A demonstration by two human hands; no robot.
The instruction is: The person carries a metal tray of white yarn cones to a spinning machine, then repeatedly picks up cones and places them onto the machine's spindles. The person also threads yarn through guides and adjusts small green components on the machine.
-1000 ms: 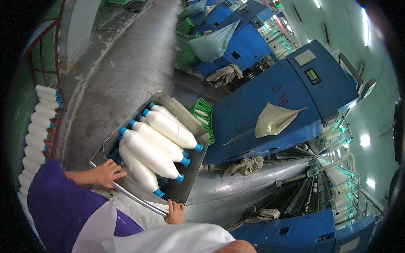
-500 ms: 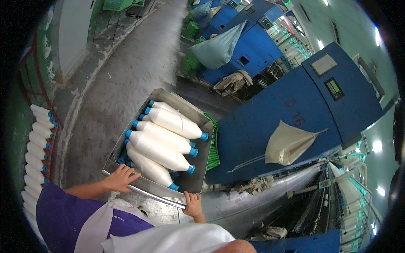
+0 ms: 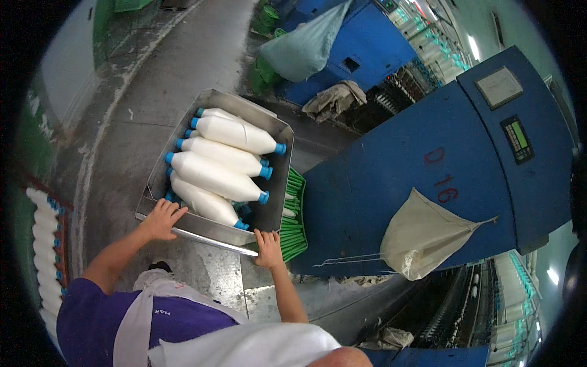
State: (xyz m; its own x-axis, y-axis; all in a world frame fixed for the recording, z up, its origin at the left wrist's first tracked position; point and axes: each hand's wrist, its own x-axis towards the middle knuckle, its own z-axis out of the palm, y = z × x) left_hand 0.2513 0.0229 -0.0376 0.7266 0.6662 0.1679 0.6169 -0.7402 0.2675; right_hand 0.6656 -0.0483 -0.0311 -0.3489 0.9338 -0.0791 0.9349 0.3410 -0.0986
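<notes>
A metal cart (image 3: pixel 286 162) stands in front of me, loaded with several large bobbins (image 3: pixel 214 176) of white yarn with blue ends, lying side by side on a slant. My left hand (image 3: pixel 161 219) is closed over the left part of the cart's handle bar (image 3: pixel 214 241), its thumb lying along the cart's near wall. Near the bar's right end, my right hand (image 3: pixel 268 248) is closed too, fingers over the cart's near corner. Part of the bar under each hand is hidden.
Close on the cart's right are a green crate (image 3: pixel 295 240) and a blue machine (image 3: pixel 379 153) with a hanging cream cloth bag (image 3: pixel 422 235). Farther ahead hang a pale blue bag (image 3: pixel 299 52) and crumpled cloth (image 3: pixel 335 101). White bobbins (image 3: pixel 46 244) line a rack at the left.
The cart sits farther up and slightly left in view, with both hands still on it. My arms are more stretched out. The blue machine looks nearer, and more of the green crate shows.
</notes>
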